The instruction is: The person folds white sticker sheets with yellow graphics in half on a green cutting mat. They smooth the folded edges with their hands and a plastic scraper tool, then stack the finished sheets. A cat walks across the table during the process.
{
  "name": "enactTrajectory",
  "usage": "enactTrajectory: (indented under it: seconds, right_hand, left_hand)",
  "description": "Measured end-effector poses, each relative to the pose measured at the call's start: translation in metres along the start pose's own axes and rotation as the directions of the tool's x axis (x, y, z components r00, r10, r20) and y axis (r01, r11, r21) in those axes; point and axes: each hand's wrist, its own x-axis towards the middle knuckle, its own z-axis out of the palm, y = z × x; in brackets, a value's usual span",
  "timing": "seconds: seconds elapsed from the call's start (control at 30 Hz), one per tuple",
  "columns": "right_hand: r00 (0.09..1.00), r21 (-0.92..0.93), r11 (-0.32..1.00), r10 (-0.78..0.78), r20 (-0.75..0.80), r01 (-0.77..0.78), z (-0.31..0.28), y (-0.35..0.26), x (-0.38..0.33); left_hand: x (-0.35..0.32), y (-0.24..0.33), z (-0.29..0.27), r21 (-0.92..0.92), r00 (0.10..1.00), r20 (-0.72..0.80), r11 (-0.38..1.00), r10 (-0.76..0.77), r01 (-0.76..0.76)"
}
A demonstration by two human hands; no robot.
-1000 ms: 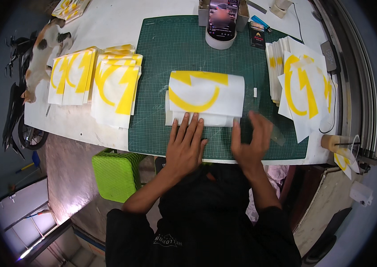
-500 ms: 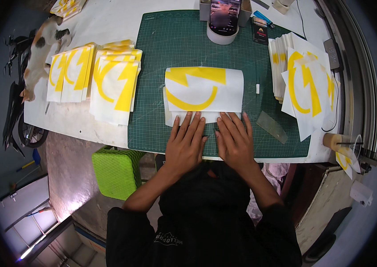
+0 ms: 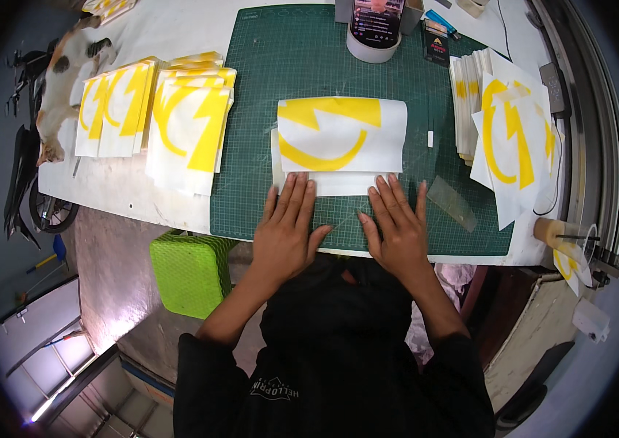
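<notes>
A white sheet with a yellow curved, zigzag print (image 3: 342, 139) lies on the green cutting mat (image 3: 265, 66) in front of me. Beneath its near edge shows a strip of white backing (image 3: 346, 184). My left hand (image 3: 287, 226) rests flat, fingers stretched, with its fingertips on the left part of that near edge. Its thumb points inward over the mat. On the right part of the edge lie the fingertips of my right hand (image 3: 398, 226), palm down and fingers spread. Neither hand grips anything.
Stacks of yellow-printed sheets stand at the left (image 3: 189, 131) and right (image 3: 510, 131). A clear plastic scraper-like piece (image 3: 452, 204) lies right of my right hand. At the back are a phone (image 3: 375, 22) and a dark box (image 3: 436, 44). A cup (image 3: 561, 235) stands far right; a cat (image 3: 65, 80) lies left.
My hands have moved apart, the left one leftward and the right one slightly rightward. Both stay flat along the sheet's near edge. The whole view has shifted a little.
</notes>
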Motion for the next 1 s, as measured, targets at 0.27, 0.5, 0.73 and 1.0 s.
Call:
enactTrajectory:
  seconds: [0.27, 0.5, 0.73, 1.0]
  right_hand:
    - [0.993, 0.023, 0.997, 0.074, 0.094, -0.077, 0.014, -0.041, 0.006]
    - [0.992, -0.185, 0.975, 0.122, -0.015, -0.122, -0.015, 0.012, -0.018]
    - [0.886, 0.364, 0.868, 0.423, -0.187, -0.338, -0.042, 0.024, 0.005]
    - [0.919, 0.895, -0.314, 0.131, 0.373, -0.318, -0.037, 0.082, 0.082]
  left_hand:
    - [-0.003, -0.003, -0.001, 0.056, 1.0, 0.009, 0.998, -0.023, 0.023]
    - [0.008, 0.018, 0.012, 0.046, 0.996, -0.067, 0.997, -0.053, 0.057]
    - [0.013, 0.032, 0.01, -0.019, 0.987, 0.076, 0.99, 0.141, -0.14]
    - [-0.013, 0.047, 0.013, -0.06, 0.987, 0.084, 0.989, 0.137, -0.132]
